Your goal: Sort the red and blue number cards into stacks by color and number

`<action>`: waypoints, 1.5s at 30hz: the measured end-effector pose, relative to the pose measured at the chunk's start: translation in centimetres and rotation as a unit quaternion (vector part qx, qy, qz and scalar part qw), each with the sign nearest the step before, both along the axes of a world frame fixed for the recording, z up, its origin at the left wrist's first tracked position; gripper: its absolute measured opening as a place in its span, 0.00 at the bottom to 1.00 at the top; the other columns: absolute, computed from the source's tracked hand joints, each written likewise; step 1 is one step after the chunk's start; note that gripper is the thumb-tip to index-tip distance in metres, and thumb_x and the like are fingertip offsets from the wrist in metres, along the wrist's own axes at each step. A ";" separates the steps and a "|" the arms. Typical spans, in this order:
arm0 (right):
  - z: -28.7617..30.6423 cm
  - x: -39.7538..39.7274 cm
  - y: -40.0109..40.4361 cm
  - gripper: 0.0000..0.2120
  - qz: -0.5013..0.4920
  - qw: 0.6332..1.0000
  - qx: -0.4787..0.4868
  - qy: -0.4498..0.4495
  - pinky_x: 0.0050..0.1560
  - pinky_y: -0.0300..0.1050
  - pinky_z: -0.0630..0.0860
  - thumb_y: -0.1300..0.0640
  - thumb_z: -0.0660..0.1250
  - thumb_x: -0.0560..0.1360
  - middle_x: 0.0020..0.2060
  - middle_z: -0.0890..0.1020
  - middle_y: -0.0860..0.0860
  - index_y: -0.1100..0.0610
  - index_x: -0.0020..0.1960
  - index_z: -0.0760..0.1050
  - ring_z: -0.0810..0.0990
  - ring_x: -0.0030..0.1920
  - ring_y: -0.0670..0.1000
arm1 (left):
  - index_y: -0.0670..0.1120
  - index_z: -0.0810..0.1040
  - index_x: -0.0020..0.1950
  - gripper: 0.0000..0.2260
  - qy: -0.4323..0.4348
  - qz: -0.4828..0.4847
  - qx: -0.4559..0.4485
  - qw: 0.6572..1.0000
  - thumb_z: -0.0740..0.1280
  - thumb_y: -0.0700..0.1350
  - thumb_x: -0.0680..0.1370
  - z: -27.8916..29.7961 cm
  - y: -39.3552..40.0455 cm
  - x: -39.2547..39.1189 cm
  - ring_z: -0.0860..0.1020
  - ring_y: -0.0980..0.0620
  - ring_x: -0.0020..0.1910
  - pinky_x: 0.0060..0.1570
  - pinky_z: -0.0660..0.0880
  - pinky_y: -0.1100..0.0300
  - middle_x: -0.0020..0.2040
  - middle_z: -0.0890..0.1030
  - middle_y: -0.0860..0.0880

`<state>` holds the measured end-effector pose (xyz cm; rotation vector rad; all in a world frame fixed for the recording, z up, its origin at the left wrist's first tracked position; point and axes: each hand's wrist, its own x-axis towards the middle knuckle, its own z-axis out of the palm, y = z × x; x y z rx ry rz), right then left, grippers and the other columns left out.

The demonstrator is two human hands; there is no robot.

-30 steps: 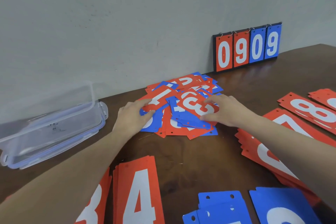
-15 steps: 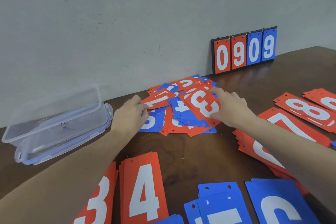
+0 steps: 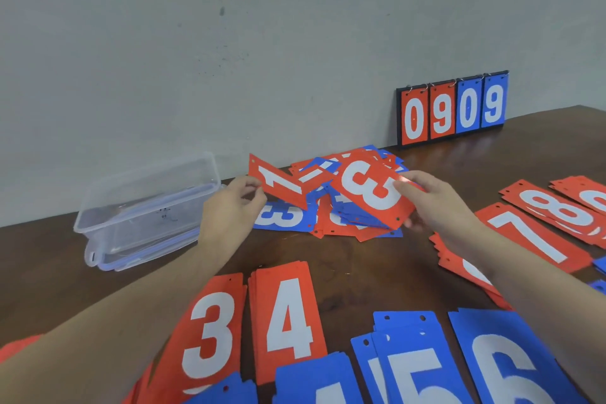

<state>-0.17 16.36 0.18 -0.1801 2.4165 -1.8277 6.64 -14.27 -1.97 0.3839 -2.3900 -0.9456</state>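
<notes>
Left hand point(image 3: 229, 210) pinched a red 1 card point(image 3: 280, 185), right hand point(image 3: 436, 203) pinched a red 3 card point(image 3: 370, 192), both lifted just above the mixed pile point(image 3: 344, 223) on the table point(image 3: 360, 269), clear plastic box point(image 3: 147, 207) left of the pile, sorted red 4 stack point(image 3: 288, 315) nearer than the pile.

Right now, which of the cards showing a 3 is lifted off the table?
The red 3 card pinched by the right hand; the blue 3 and near red 3 lie flat.

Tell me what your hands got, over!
Left hand pinches red 1 card. Right hand holds red 3 card. Mixed pile below, unsorted. Nothing blocking.
</notes>
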 end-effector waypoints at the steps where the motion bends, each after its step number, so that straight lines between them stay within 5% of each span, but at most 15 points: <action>1: 0.1 0.6 -0.4 0.09 0.006 1.000 -0.001 -0.002 0.29 0.43 0.75 0.50 0.64 0.82 0.35 0.83 0.55 0.50 0.59 0.77 0.79 0.27 0.51 | 0.54 0.80 0.54 0.05 0.009 -0.005 0.026 1.000 0.68 0.49 0.79 0.2 0.0 0.5 0.82 0.59 0.49 0.53 0.77 0.60 0.51 0.84 0.55; 5: 0.4 3.3 -1.7 0.13 0.021 0.998 -0.043 -0.031 0.31 0.46 0.78 0.53 0.65 0.82 0.40 0.84 0.59 0.51 0.66 0.72 0.83 0.30 0.54 | 0.53 0.81 0.50 0.03 0.051 -0.012 0.145 0.988 0.72 0.47 0.78 0.8 0.0 2.6 0.82 0.62 0.47 0.45 0.74 0.69 0.46 0.84 0.57; 14: -0.3 8.3 -2.4 0.15 0.029 0.997 -0.065 -0.031 0.39 0.47 0.75 0.61 0.74 0.74 0.39 0.84 0.57 0.56 0.59 0.76 0.78 0.33 0.51 | 0.46 0.78 0.54 0.07 0.093 -0.048 0.386 0.916 0.70 0.37 0.78 0.8 -1.0 8.0 0.84 0.47 0.46 0.49 0.82 0.57 0.45 0.81 0.44; 17: -0.4 9.9 -2.8 0.09 0.024 0.995 -0.091 -0.023 0.39 0.46 0.70 0.61 0.73 0.75 0.33 0.81 0.52 0.57 0.55 0.81 0.73 0.30 0.49 | 0.47 0.77 0.54 0.09 0.098 -0.051 0.393 0.913 0.67 0.34 0.79 1.0 -1.6 9.8 0.83 0.48 0.43 0.49 0.82 0.55 0.45 0.80 0.43; 20: -0.3 11.2 -3.7 0.06 0.011 0.994 -0.099 -0.033 0.45 0.47 0.75 0.56 0.72 0.76 0.38 0.86 0.48 0.54 0.53 0.83 0.81 0.36 0.48 | 0.46 0.77 0.56 0.10 0.094 -0.052 0.384 0.917 0.65 0.33 0.80 1.3 -2.1 11.5 0.82 0.56 0.37 0.48 0.81 0.56 0.39 0.80 0.50; 27: -0.1 13.6 -6.9 0.08 0.060 0.993 -0.078 -0.058 0.31 0.45 0.73 0.52 0.62 0.83 0.37 0.83 0.57 0.53 0.59 0.76 0.76 0.28 0.52 | 0.47 0.78 0.58 0.12 0.081 -0.020 0.357 0.930 0.61 0.33 0.81 1.8 -4.4 14.9 0.80 0.61 0.34 0.40 0.79 0.62 0.37 0.80 0.55; 37: 0.4 15.9 -12.7 0.11 0.106 0.992 -0.066 -0.032 0.38 0.44 0.75 0.57 0.70 0.78 0.34 0.83 0.53 0.53 0.60 0.76 0.77 0.31 0.48 | 0.50 0.83 0.59 0.15 0.049 0.057 0.339 0.938 0.60 0.36 0.82 1.8 -10.7 22.0 0.77 0.51 0.36 0.42 0.78 0.54 0.33 0.79 0.52; 45: 1.8 17.8 -17.4 0.08 0.155 0.987 -0.051 0.003 0.31 0.40 0.67 0.58 0.66 0.80 0.25 0.75 0.45 0.46 0.55 0.79 0.68 0.28 0.47 | 0.49 0.78 0.65 0.19 0.035 0.070 0.356 0.931 0.64 0.31 0.80 1.0 -15.3 28.1 0.83 0.49 0.48 0.47 0.80 0.54 0.56 0.84 0.48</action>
